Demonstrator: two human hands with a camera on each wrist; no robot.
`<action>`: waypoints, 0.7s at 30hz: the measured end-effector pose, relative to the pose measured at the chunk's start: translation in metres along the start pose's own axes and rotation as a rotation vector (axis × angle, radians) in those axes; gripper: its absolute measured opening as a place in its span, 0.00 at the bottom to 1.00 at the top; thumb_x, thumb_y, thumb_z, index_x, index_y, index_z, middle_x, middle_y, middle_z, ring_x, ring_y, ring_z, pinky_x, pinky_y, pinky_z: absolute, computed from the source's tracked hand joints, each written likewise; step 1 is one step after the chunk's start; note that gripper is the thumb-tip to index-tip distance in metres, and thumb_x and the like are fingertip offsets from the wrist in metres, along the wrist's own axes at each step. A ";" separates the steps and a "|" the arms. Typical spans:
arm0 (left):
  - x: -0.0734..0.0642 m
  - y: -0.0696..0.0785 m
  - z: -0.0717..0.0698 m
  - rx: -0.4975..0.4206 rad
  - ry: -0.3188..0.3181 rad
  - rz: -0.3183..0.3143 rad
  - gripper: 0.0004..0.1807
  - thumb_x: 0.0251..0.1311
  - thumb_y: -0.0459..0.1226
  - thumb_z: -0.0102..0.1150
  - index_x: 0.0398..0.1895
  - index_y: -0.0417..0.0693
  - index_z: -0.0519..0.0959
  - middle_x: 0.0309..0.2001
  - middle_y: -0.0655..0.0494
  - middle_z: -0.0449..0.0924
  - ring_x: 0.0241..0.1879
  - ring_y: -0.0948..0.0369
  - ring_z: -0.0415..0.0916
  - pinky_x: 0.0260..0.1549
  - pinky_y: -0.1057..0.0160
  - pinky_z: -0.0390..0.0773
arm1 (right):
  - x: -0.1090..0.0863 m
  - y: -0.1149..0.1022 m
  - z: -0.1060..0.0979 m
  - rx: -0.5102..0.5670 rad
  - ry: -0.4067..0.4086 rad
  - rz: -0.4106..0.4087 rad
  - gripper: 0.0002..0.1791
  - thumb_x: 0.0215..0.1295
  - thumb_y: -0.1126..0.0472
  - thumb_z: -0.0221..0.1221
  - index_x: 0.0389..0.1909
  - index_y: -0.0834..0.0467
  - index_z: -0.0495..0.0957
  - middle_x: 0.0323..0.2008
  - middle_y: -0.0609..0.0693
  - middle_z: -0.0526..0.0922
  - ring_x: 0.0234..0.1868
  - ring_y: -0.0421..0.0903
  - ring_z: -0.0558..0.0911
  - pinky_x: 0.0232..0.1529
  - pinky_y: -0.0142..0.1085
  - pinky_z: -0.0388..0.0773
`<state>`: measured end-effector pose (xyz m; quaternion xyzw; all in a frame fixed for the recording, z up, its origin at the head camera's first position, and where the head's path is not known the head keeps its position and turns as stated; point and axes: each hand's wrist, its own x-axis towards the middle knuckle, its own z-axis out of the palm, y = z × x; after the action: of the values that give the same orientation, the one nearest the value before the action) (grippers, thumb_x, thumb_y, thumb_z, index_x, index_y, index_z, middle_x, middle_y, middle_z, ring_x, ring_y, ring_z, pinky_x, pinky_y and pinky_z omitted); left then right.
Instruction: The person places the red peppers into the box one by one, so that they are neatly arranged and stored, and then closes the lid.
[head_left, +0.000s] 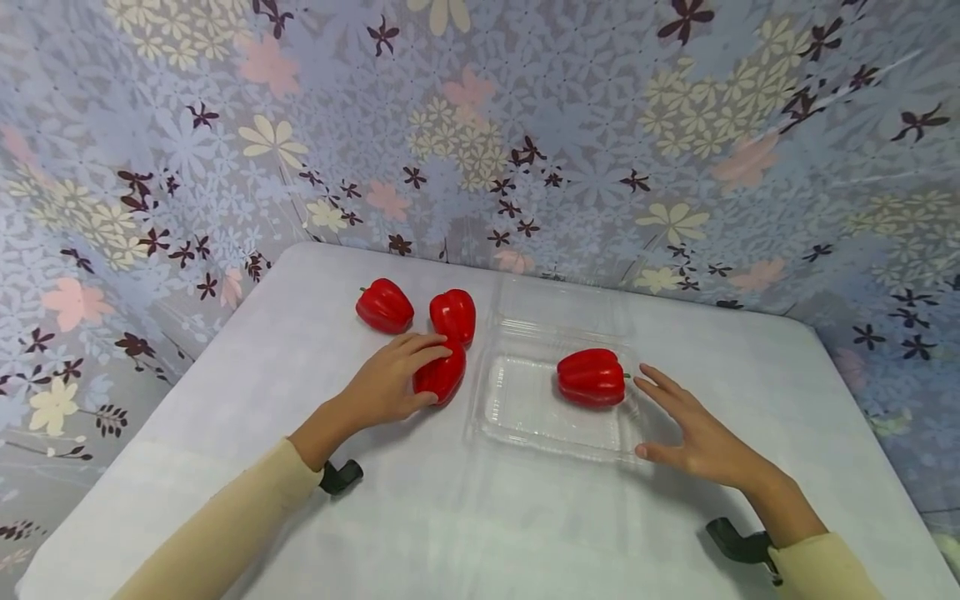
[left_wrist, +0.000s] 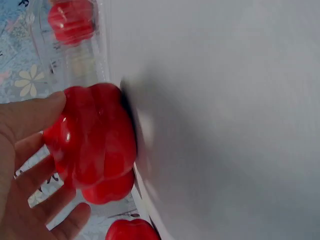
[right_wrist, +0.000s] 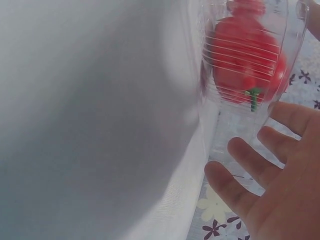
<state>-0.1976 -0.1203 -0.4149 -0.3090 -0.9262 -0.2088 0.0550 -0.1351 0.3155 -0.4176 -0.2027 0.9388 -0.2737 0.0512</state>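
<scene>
Judging from here, I expect the red pepper (head_left: 444, 379) to be light, fairly stiff and slick, best held across its lobed middle. It lies on the white table (head_left: 405, 525), left of the clear tray (head_left: 525, 404); the left hand (head_left: 392, 379) grips it, fingers over the top, thumb at its near end. A neighbouring pepper (head_left: 454, 313) crowds it just behind, a farther pepper (head_left: 384, 306) beyond. The tray's low wall stands between it and the tray pepper (head_left: 591, 377). The right hand (head_left: 697, 433) spreads its fingers beside that, holding nothing.
</scene>
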 end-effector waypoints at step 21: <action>0.006 0.004 -0.015 -0.016 -0.132 -0.021 0.39 0.45 0.38 0.76 0.64 0.50 0.71 0.64 0.51 0.73 0.67 0.51 0.67 0.54 0.47 0.83 | -0.001 -0.003 -0.004 0.008 -0.013 0.004 0.50 0.55 0.51 0.70 0.76 0.57 0.57 0.78 0.61 0.50 0.74 0.69 0.54 0.58 0.80 0.56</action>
<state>-0.2006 -0.1200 -0.3986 -0.3128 -0.9293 -0.1961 -0.0109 -0.1342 0.3152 -0.4127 -0.2021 0.9379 -0.2759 0.0585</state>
